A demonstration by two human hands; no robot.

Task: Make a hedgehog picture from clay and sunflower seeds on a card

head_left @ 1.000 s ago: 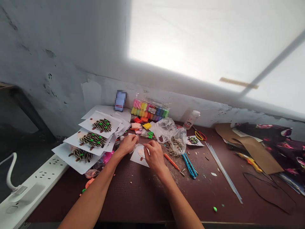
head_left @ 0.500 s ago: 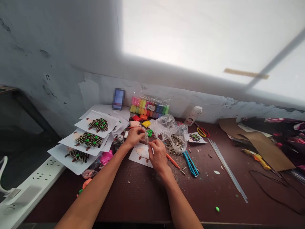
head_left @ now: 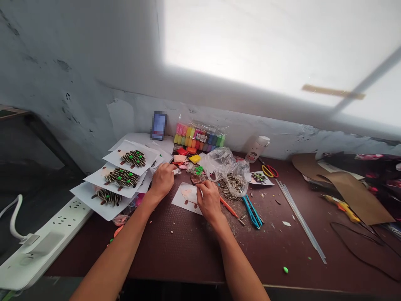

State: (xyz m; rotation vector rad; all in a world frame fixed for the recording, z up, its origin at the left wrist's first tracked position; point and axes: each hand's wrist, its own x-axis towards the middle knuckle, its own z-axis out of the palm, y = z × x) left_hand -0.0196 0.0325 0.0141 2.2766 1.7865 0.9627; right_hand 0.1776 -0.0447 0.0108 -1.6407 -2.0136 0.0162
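My left hand [head_left: 163, 180] is to the left of a white card [head_left: 180, 201], beside some small packets. Its fingers are curled together, and what they hold, if anything, is hidden. Over the card's right edge is my right hand [head_left: 209, 201], thumb and fingers pinched; I cannot make out what is between them. The card bears a pale peach clay shape [head_left: 187, 193] with small brown pieces below it. Just right of my right hand lie an orange pen-like tool [head_left: 229, 207] and a heap of striped sunflower seeds [head_left: 231, 187], partly under a clear plastic bag [head_left: 219, 163].
Finished-looking seed-and-clay cards [head_left: 123, 177] are stacked at left, by a white power strip [head_left: 46, 246]. Coloured clay packs [head_left: 199, 138], a phone [head_left: 158, 125] and a white bottle [head_left: 257, 149] stand behind. A blue cutter [head_left: 252, 212], scissors [head_left: 270, 170], glue sticks [head_left: 300, 221] and glue gun [head_left: 343, 208] lie right.
My left hand has moved left, away from my right hand and off the card toward the packets. My right hand stays pinched over the card's right side. The view has shifted slightly.
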